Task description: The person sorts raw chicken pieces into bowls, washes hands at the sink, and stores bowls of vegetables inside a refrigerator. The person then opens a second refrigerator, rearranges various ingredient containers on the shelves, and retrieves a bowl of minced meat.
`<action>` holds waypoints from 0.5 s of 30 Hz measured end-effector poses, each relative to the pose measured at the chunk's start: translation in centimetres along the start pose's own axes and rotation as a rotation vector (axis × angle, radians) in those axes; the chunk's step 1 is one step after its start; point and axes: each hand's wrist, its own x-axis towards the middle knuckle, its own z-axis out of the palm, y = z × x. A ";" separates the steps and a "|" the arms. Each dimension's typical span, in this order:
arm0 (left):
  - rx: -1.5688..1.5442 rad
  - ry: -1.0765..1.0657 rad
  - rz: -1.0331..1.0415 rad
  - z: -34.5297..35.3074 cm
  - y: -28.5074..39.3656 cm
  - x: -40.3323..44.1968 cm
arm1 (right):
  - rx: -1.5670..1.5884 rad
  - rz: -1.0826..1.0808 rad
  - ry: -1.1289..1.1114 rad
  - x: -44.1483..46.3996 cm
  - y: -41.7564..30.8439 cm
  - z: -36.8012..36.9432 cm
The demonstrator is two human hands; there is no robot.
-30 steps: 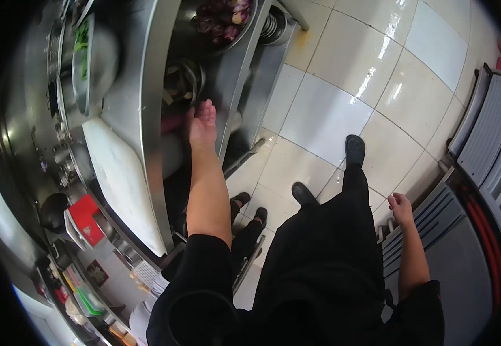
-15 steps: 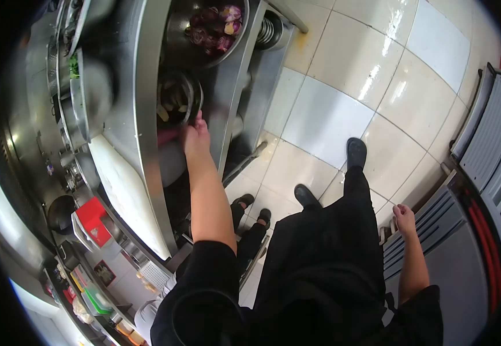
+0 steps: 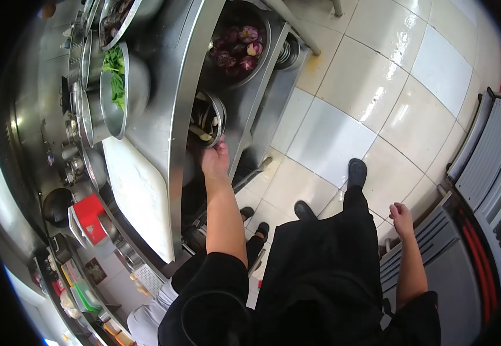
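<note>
My left hand point(image 3: 216, 160) reaches to the shelf under the steel counter, its fingers curled on the near rim of a metal bowl point(image 3: 221, 109). Several pale, elongated pieces point(image 3: 202, 134) lie in that bowl, and part of it is hidden beneath the counter edge. Beyond it on the same shelf stands a larger metal bowl point(image 3: 266, 57) with red onions point(image 3: 236, 49) inside. My right hand point(image 3: 400, 218) hangs at my side near the grey unit, its fingers loosely curved and apart, holding nothing.
On the counter point(image 3: 161, 75) sit a white cutting board point(image 3: 138, 196) and a metal bowl of green leaves point(image 3: 113, 75). Another person's shoes point(image 3: 263, 230) show below my left arm. A grey slatted unit point(image 3: 435, 254) stands at the right. The tiled floor point(image 3: 331, 138) looks wet.
The view has shifted, so the counter and shelf appear farther right and lower, with more of the leaf bowl showing. My left hand stays at the bowl's rim; my right arm still hangs.
</note>
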 end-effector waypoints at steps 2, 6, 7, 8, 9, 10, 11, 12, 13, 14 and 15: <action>0.002 -0.060 -0.003 -1.3 0.4 -0.8 | -0.012 -0.045 -0.005 0.6 -1.7 0.5; 0.281 -0.088 0.123 1.9 2.8 -1.5 | -0.066 -0.076 -0.043 0.3 -5.4 1.4; 0.472 -0.166 0.251 3.4 3.1 -1.4 | -0.082 -0.070 -0.043 0.4 -5.4 1.6; 0.637 -0.222 0.392 4.9 3.5 -1.4 | -0.097 -0.063 -0.042 0.7 -5.1 1.7; 0.602 -0.167 0.380 7.3 3.3 -0.9 | -0.111 -0.055 -0.041 1.1 -4.7 1.9; 0.566 -0.111 0.370 9.7 3.2 -0.3 | -0.104 -0.048 -0.040 1.2 -4.2 2.0; -0.036 0.102 0.020 14.6 3.5 -1.5 | -0.098 -0.037 -0.040 1.2 -3.6 1.9; 0.030 0.067 0.039 15.3 3.0 0.4 | -0.093 -0.025 -0.035 1.1 -2.8 1.8; 0.094 0.030 0.056 15.9 2.3 2.6 | -0.118 -0.019 -0.022 1.1 -1.8 1.5; 0.047 -0.004 0.046 16.6 1.8 4.7 | -0.145 -0.012 -0.010 1.0 -0.5 1.2; -0.001 -0.035 0.034 17.1 1.2 6.7 | -0.173 -0.003 0.002 0.9 0.3 0.7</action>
